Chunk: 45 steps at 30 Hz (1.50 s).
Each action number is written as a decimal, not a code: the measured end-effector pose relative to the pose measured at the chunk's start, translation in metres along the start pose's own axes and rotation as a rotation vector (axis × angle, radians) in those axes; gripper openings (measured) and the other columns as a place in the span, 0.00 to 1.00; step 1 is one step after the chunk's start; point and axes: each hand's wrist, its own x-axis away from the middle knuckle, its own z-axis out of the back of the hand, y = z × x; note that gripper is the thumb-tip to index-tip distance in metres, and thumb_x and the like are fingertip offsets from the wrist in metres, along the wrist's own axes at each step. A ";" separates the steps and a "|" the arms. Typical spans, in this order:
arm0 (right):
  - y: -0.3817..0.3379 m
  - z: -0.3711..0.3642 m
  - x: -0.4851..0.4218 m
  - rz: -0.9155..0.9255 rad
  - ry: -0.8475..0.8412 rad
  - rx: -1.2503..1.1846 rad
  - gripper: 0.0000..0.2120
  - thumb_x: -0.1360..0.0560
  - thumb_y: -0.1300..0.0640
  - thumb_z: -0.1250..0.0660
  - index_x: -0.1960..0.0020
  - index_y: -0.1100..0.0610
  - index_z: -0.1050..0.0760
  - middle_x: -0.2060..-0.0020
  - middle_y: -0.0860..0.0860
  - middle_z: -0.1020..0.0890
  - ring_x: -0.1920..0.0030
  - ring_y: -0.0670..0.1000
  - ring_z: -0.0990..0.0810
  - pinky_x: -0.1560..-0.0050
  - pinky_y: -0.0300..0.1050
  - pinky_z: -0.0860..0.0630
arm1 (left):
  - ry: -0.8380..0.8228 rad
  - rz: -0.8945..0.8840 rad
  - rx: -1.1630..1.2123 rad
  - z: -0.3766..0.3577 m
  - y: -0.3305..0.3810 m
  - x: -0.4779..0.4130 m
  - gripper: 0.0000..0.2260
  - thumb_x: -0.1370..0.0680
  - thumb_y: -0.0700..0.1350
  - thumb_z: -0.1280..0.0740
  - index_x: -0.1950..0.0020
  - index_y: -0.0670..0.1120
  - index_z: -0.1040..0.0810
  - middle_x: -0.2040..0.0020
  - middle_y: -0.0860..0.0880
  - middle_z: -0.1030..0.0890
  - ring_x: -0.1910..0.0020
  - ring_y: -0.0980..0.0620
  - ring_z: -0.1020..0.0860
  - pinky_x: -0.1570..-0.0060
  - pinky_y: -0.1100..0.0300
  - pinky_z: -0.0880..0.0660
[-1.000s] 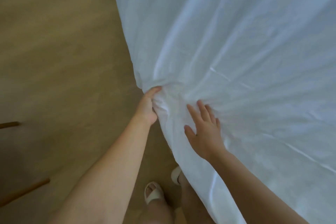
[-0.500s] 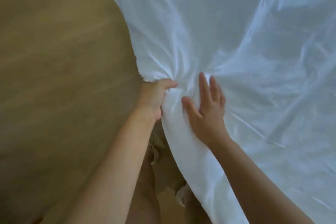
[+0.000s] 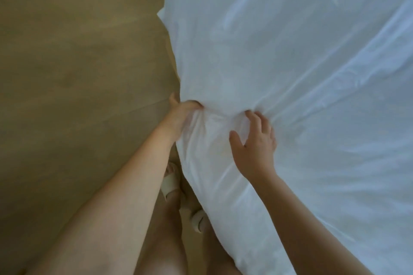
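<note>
White sheet (image 3: 290,73) | billowed up, near edge bunched above floor (image 3: 78,73) | left grip (image 3: 182,116) clenched on edge | right grip (image 3: 254,143), flat earlier, now curling into fabric | two-handed pull likely

Both arms bare, reaching forward and down. Left arm comes in from the lower left, long and nearly straight. Left hand (image 3: 182,116) is fisted, fingers and thumb curled tight round a bunch of sheet (image 3: 290,87). Right arm comes in from the lower right. Right hand (image 3: 254,144) is palm down, thumb splayed wide, fingers (image 3: 257,119) bent with tips dug in; whether they grip is unclear. Hands near, not touching.
</note>
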 end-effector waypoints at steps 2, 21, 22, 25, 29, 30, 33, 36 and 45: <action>-0.005 0.013 -0.014 0.031 0.040 -0.105 0.30 0.25 0.55 0.34 0.27 0.57 0.40 0.28 0.57 0.40 0.29 0.57 0.42 0.32 0.46 0.46 | -0.122 0.012 0.102 -0.006 0.026 0.000 0.46 0.46 0.44 0.25 0.29 0.41 0.35 0.37 0.42 0.23 0.40 0.44 0.23 0.40 0.49 0.27; -0.051 -0.011 -0.120 0.505 -0.237 0.388 0.32 0.22 0.43 0.47 0.22 0.47 0.57 0.30 0.47 0.72 0.29 0.51 0.74 0.31 0.59 0.72 | 0.561 -0.226 -0.442 -0.002 0.080 -0.001 0.07 0.26 0.43 0.32 0.49 0.45 0.20 0.51 0.46 0.18 0.51 0.48 0.21 0.57 0.60 0.30; -0.048 -0.014 -0.123 0.520 -0.188 0.325 0.32 0.23 0.43 0.47 0.22 0.48 0.53 0.27 0.48 0.67 0.28 0.49 0.71 0.32 0.56 0.73 | 0.521 -0.214 -0.439 -0.006 0.078 -0.013 0.08 0.27 0.44 0.32 0.49 0.46 0.20 0.50 0.47 0.18 0.51 0.48 0.21 0.57 0.60 0.29; -0.041 -0.009 -0.124 0.554 -0.136 0.179 0.31 0.26 0.45 0.44 0.25 0.54 0.40 0.23 0.55 0.46 0.25 0.49 0.58 0.30 0.51 0.69 | 0.248 -0.151 0.078 0.005 0.094 -0.022 0.14 0.33 0.46 0.32 0.49 0.44 0.17 0.55 0.47 0.16 0.53 0.47 0.18 0.56 0.59 0.23; -0.047 0.008 -0.122 0.504 -0.132 0.039 0.30 0.27 0.48 0.38 0.28 0.60 0.35 0.27 0.59 0.39 0.26 0.58 0.45 0.28 0.58 0.55 | 0.041 -0.177 0.453 0.020 0.124 -0.016 0.19 0.21 0.56 0.42 0.49 0.46 0.15 0.48 0.47 0.16 0.46 0.48 0.19 0.51 0.57 0.22; -0.052 0.014 -0.122 0.476 -0.102 -0.030 0.31 0.27 0.46 0.39 0.29 0.61 0.35 0.28 0.60 0.37 0.27 0.59 0.43 0.28 0.56 0.51 | 0.036 -0.179 0.344 0.016 0.140 -0.013 0.17 0.21 0.55 0.41 0.47 0.47 0.16 0.49 0.47 0.16 0.47 0.49 0.19 0.52 0.58 0.22; -0.070 0.037 -0.123 0.353 -0.049 -0.310 0.35 0.29 0.43 0.44 0.27 0.60 0.41 0.30 0.54 0.38 0.30 0.51 0.43 0.31 0.42 0.48 | -0.065 -0.201 -0.034 -0.010 0.194 0.004 0.07 0.27 0.46 0.31 0.56 0.45 0.15 0.57 0.49 0.15 0.56 0.52 0.16 0.62 0.62 0.21; -0.094 0.061 -0.122 0.365 -0.053 -0.428 0.35 0.29 0.45 0.52 0.25 0.61 0.45 0.29 0.50 0.40 0.29 0.49 0.45 0.29 0.35 0.52 | -0.112 -0.274 -0.229 -0.054 0.238 0.034 0.09 0.31 0.38 0.27 0.51 0.44 0.18 0.54 0.48 0.15 0.54 0.50 0.16 0.56 0.58 0.20; -0.150 0.066 -0.082 0.530 0.125 -0.061 0.35 0.28 0.48 0.46 0.24 0.58 0.47 0.25 0.58 0.44 0.25 0.59 0.47 0.26 0.61 0.57 | 0.348 -0.460 -0.269 0.038 0.212 0.110 0.19 0.38 0.45 0.23 0.48 0.47 0.18 0.49 0.48 0.16 0.55 0.53 0.17 0.61 0.63 0.22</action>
